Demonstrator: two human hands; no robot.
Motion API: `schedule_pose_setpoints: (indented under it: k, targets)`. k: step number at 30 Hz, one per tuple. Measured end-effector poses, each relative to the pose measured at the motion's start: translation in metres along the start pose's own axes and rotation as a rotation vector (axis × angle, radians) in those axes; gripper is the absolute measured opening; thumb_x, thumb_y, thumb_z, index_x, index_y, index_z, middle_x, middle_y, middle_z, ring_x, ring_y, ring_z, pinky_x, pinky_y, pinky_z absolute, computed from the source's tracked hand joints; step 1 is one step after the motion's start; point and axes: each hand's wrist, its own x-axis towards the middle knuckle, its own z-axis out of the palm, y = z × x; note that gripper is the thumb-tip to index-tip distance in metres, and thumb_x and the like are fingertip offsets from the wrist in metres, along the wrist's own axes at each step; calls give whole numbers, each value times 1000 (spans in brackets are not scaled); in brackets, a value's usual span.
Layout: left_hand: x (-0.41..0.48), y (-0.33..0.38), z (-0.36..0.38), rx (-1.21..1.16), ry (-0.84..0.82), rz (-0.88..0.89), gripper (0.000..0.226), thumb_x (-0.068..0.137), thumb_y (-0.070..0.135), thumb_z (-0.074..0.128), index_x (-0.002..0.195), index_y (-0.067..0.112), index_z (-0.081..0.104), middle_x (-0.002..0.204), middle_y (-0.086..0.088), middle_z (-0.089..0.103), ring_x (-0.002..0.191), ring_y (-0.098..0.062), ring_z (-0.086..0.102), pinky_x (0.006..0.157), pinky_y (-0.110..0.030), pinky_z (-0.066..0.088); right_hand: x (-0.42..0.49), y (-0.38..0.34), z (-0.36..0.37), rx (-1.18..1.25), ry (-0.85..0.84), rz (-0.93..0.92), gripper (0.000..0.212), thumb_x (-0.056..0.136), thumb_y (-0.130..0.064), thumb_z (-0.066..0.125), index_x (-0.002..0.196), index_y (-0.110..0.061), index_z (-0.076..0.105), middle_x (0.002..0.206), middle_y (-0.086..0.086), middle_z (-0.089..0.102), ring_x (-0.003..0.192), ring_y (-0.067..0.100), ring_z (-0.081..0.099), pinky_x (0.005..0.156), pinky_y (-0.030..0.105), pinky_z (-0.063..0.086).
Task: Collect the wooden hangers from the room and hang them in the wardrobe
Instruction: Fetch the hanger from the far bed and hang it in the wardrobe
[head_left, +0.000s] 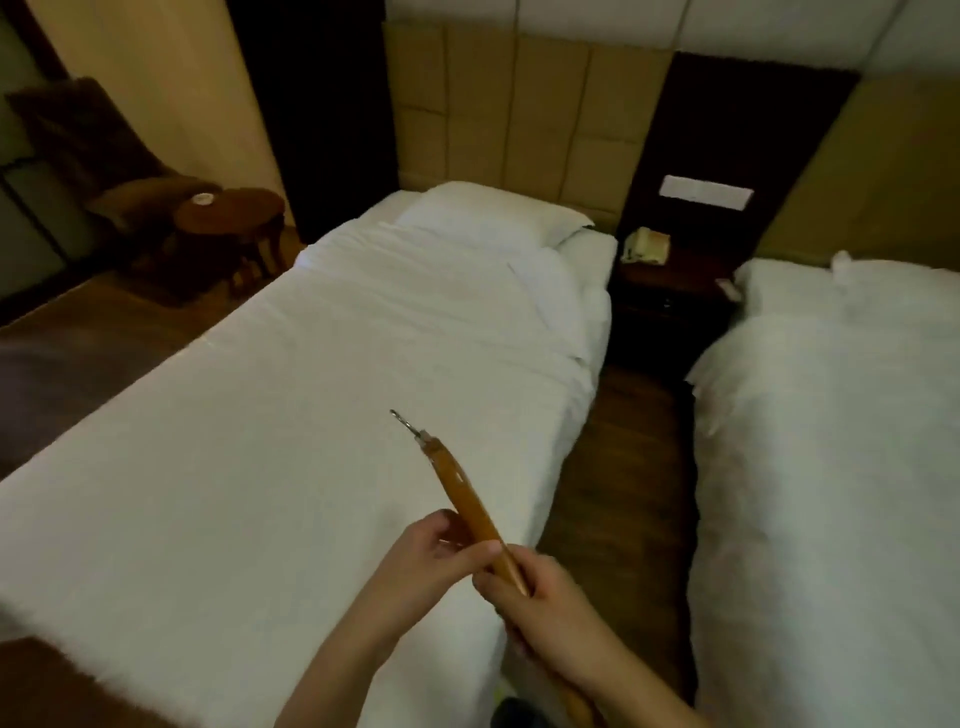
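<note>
The left hand (441, 558) and right hand (543, 608) both grip the wooden hanger (464, 496). It looks rigid, light and smooth, best held by its wooden arm.

You're gripping a wooden hanger (470, 512) with both your left hand (436, 558) and right hand (540, 603), holding it over the white bed (260, 415).

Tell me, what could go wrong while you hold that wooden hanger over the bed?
1. The metal hook sticks out bare at the far end of the wooden hanger, so it might snag the white bed sheet under it.
2. The left hand and right hand grip it close together, so the long end could swing, slip and drop onto the floor between the beds.
</note>
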Motion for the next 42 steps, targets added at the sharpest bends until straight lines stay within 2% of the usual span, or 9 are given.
schedule_pose_setpoints:
  k: [7,9,11,13,16,22,27,32,42]
  targets:
    - [-58,8,134,241,-557,69,24,76,43,73,91,25,69,85,11,73,79,2,69,62,-9,50,-176,88,-25,249,405,107,35,79,-60,56,101,-35,67,54,-4,55,40,9,51,40,23,39]
    - [-79,15,181,272,-736,118,17,77,36,75,89,25,69,84,16,75,79,6,69,63,-6,49,-229,111,-34,268,539,87,39,74,-65,57,102,-39,66,56,1,60,43,13,55,41,26,45]
    - [-104,21,230,318,-886,170,15,78,30,75,91,26,68,86,22,75,83,7,69,67,-5,49,-280,135,-41,316,681,84,41,75,-65,57,105,-39,66,73,9,71,63,22,66,62,39,56]
    - [-131,21,278,355,-983,239,25,76,33,76,98,25,67,93,17,75,90,2,69,74,-10,52,-327,159,-43,385,803,72,36,77,-65,58,101,-38,67,72,-2,70,65,15,65,65,29,54]
    - [-182,15,348,444,-1097,318,48,69,49,74,111,28,64,107,11,72,101,-5,67,89,-25,54,-396,194,-41,486,949,99,21,86,-53,55,93,-37,65,57,-17,61,50,-4,57,50,9,43]
    - [-307,-13,486,571,-1326,482,32,72,42,75,97,23,69,96,7,72,93,-8,68,87,-26,55,-550,270,-26,635,1133,118,21,90,-50,51,93,-34,64,53,-6,48,40,8,45,39,19,37]
    - [-427,-49,599,551,-1524,441,29,77,42,73,93,18,69,90,8,74,88,-5,70,75,-14,53,-690,342,-16,718,1248,138,58,76,-66,52,107,-17,59,55,-6,47,42,9,45,38,18,37]
    - [-523,-81,688,507,-1648,414,29,80,39,71,95,14,68,89,4,71,87,-11,68,82,-24,53,-793,398,-12,819,1386,122,44,90,-50,46,105,-11,57,57,-5,46,44,9,43,41,22,35]
    - [-614,-104,897,578,-1735,439,19,92,33,56,87,17,64,74,9,64,74,-3,63,71,-14,50,-918,515,-114,950,1640,171,31,96,-42,43,93,-16,59,55,-6,48,43,7,47,42,20,38]
